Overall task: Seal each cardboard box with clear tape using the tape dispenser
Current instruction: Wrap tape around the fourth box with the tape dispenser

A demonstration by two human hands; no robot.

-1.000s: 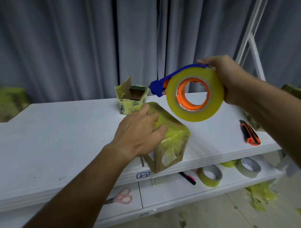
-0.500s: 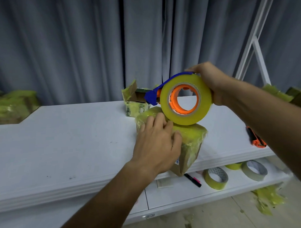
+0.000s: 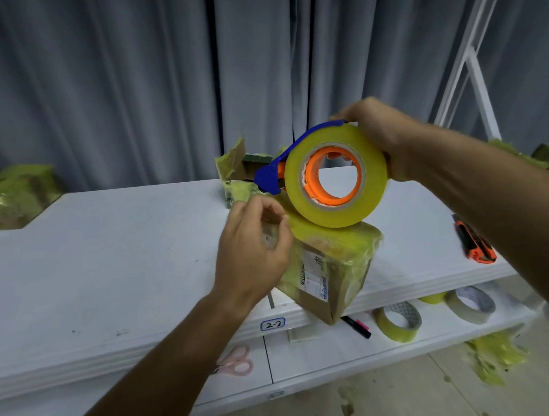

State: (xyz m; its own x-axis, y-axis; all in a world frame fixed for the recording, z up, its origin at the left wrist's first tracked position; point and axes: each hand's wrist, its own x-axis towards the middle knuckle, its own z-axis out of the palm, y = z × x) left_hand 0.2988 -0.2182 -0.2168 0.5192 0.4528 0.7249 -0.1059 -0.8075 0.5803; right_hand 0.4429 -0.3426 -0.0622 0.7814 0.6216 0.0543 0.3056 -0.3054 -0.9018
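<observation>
A cardboard box (image 3: pixel 331 268) wrapped in yellowish clear tape sits tilted at the front edge of the white table (image 3: pixel 128 259). My right hand (image 3: pixel 379 135) grips the tape dispenser (image 3: pixel 334 181), which has a blue frame, an orange core and a thick yellowish roll. The roll rests on the box's top. Its blue cutter head points left. My left hand (image 3: pixel 253 252) is at the box's upper left edge, just below the cutter head. Its thumb and fingers are curled and pinch what looks like the loose tape end.
An open taped box (image 3: pixel 234 175) stands behind. An orange utility knife (image 3: pixel 475 244) lies at the right. The lower shelf holds tape rolls (image 3: pixel 398 321), a marker (image 3: pixel 355 326) and pink scissors (image 3: pixel 235 361). Taped boxes (image 3: pixel 17 195) sit far left; tape scraps (image 3: pixel 490 359) litter the floor.
My left hand came off the box's top and moved to its upper left edge, fingers now curled in a pinch. The dispenser came down until the roll touched the box top.
</observation>
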